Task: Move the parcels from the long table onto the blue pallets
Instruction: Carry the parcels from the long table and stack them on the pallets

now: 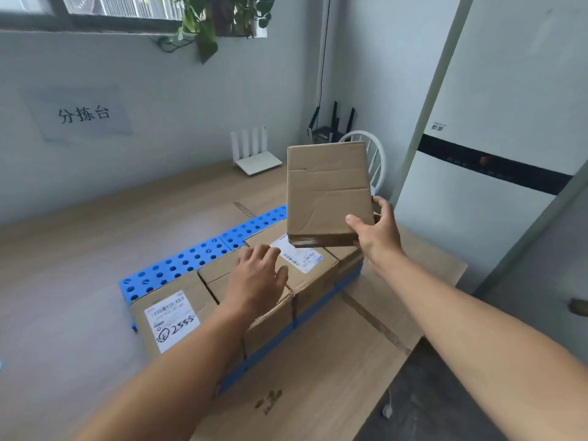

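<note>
**One parcel aloft over the blue pallets**

The right hand (pixel 377 233) grips a plain brown parcel (pixel 327 192) at its lower right corner, thumb across the front and fingers behind. It holds the parcel upright in the air above the blue pallets (pixel 178 265).

The left hand (pixel 257 278) holds nothing. Its fingers are loosely spread over the loaded boxes (pixel 270 319); I cannot tell whether it touches them. At least four boxes sit packed together on the pallets.

Two of them show white shipping labels. The nearest label (pixel 171 316) is hand-marked "2555", and its fine print is too small to read. A wall sign (pixel 84 114) reads "分拣台". By the far wall are two routers: a white router (pixel 254 157) with four antennas and a black router (pixel 331 128).
</note>
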